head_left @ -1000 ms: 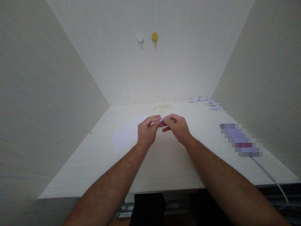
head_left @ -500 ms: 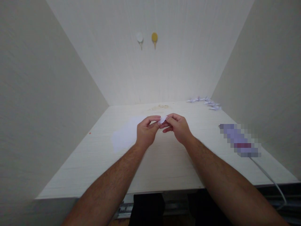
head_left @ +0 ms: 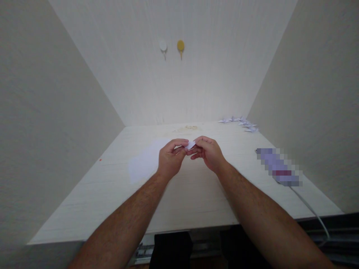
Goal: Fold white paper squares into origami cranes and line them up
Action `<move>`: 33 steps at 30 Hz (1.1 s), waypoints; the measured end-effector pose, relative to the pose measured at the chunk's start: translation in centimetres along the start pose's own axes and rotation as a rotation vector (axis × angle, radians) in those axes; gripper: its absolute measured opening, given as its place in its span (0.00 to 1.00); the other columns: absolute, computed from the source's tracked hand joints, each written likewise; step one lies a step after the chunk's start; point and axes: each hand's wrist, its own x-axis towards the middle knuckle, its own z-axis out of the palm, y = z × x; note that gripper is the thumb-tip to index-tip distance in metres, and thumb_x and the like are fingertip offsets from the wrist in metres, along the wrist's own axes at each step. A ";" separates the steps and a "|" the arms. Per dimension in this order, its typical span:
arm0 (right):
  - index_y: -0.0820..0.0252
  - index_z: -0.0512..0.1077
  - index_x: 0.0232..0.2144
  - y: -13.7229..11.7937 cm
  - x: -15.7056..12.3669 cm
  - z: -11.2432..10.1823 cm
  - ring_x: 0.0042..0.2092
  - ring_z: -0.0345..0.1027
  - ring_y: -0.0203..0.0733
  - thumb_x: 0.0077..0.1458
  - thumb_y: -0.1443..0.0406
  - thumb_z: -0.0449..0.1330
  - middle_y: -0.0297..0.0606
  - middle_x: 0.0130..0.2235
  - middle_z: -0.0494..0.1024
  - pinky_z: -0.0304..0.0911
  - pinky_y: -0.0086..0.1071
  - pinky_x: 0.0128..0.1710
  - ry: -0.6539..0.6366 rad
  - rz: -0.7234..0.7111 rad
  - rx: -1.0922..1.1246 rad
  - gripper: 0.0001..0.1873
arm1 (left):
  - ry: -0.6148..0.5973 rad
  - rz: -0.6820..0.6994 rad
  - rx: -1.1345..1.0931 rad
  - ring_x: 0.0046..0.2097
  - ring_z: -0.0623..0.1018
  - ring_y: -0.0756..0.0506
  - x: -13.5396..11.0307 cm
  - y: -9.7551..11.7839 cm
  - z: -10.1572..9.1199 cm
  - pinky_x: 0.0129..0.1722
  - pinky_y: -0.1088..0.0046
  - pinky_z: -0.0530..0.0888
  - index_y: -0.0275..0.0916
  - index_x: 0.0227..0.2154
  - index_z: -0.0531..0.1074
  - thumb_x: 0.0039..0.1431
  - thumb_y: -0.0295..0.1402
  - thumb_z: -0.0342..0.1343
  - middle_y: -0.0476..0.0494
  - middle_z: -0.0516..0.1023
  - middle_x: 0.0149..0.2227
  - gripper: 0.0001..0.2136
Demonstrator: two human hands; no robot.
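A small folded piece of white paper [head_left: 191, 145] is pinched between my two hands, above the middle of the table. My left hand [head_left: 171, 156] grips its left side with thumb and fingers. On the other side, my right hand [head_left: 209, 151] holds the right edge, its lower fingers curled beneath. Most of the paper's folds are hidden by my fingers. Beyond my left wrist, white paper sheets [head_left: 143, 164] lie flat on the table [head_left: 190, 198].
Several folded paper cranes [head_left: 244, 123] stand at the back right corner. A blurred-out phone-like object [head_left: 277, 167] with a white cable [head_left: 310, 210] lies to the right. Two hooks, one white [head_left: 163, 46] and one yellow [head_left: 180, 46], are on the back wall. Side walls enclose the table.
The whole view has shifted slightly, so things appear a little further left. Both hands keep hold of the folded paper, with a small change in finger position.
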 end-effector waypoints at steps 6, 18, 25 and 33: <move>0.59 0.69 0.23 0.3 0.0 0.0 0.27 0.73 0.39 0.46 0.62 0.61 0.34 0.23 0.76 0.68 0.30 0.25 0.088 -0.170 -0.247 0.06 | -0.078 0.179 0.255 0.44 0.79 0.45 0.1 -0.4 -0.4 0.49 0.62 0.77 0.41 0.31 0.78 0.53 0.30 0.62 0.41 0.81 0.41 0.02; 0.57 0.73 0.25 1.3 -0.2 -0.5 0.30 0.69 0.36 0.52 0.64 0.59 0.35 0.29 0.77 0.65 0.29 0.29 0.144 -0.597 -0.824 0.06 | -0.102 -0.268 -0.072 0.45 0.80 0.42 0.5 -1.2 -0.1 0.52 0.58 0.72 0.36 0.25 0.76 0.44 0.41 0.69 0.36 0.81 0.43 0.13; 0.58 0.71 0.24 1.1 0.0 -0.7 0.26 0.70 0.36 0.50 0.64 0.59 0.34 0.24 0.77 0.66 0.30 0.27 0.167 -0.408 -0.640 0.06 | -0.133 -0.259 -0.097 0.44 0.80 0.42 0.6 -1.4 0.1 0.51 0.59 0.73 0.36 0.25 0.77 0.45 0.36 0.67 0.36 0.81 0.42 0.09; 0.57 0.66 0.27 1.1 0.1 -0.5 0.24 0.74 0.39 0.52 0.62 0.56 0.33 0.20 0.75 0.66 0.28 0.23 0.281 -0.316 -0.552 0.06 | -0.045 -0.201 -0.015 0.39 0.81 0.44 0.6 -1.3 0.4 0.41 0.66 0.76 0.37 0.18 0.71 0.45 0.30 0.62 0.38 0.82 0.39 0.07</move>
